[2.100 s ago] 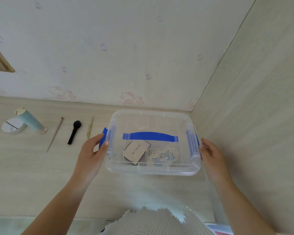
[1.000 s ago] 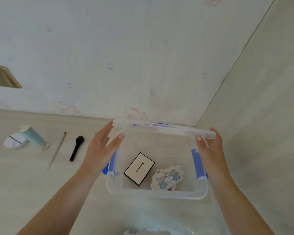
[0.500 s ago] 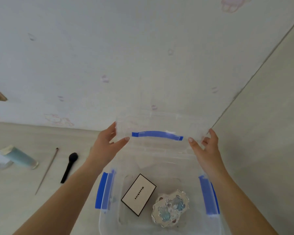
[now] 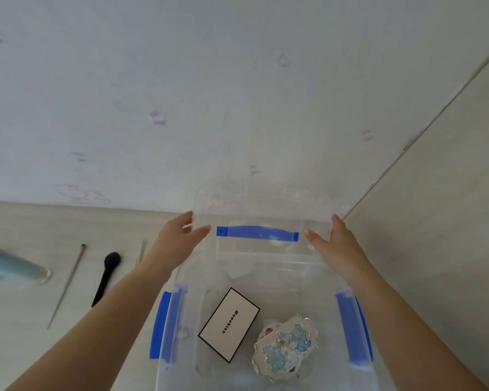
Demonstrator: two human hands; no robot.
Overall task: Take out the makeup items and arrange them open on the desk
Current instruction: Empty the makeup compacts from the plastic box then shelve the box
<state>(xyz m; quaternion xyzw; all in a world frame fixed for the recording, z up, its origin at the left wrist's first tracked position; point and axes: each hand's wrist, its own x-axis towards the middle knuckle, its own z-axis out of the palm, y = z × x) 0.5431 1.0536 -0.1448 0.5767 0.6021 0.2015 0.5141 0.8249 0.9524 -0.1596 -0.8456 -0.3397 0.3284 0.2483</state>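
I hold a clear plastic lid (image 4: 263, 210) with a blue handle upright behind the box, near the wall. My left hand (image 4: 178, 241) grips its left edge and my right hand (image 4: 336, 246) grips its right edge. Below stands the clear storage box (image 4: 170, 334) with blue side latches, uncovered. Inside it lie a white rectangular palette (image 4: 228, 324) with a black border and an ornate blue and silver compact (image 4: 285, 345).
On the desk to the left lie a black brush (image 4: 106, 277), a thin long brush (image 4: 67, 286), a slim pale stick (image 4: 141, 252) and a pale blue tube (image 4: 16, 268). A wall stands behind and a side panel (image 4: 435, 221) closes the right.
Both hands unlatched the box, lifted the lid off and tipped it upright behind the box. The view moved closer over the box.
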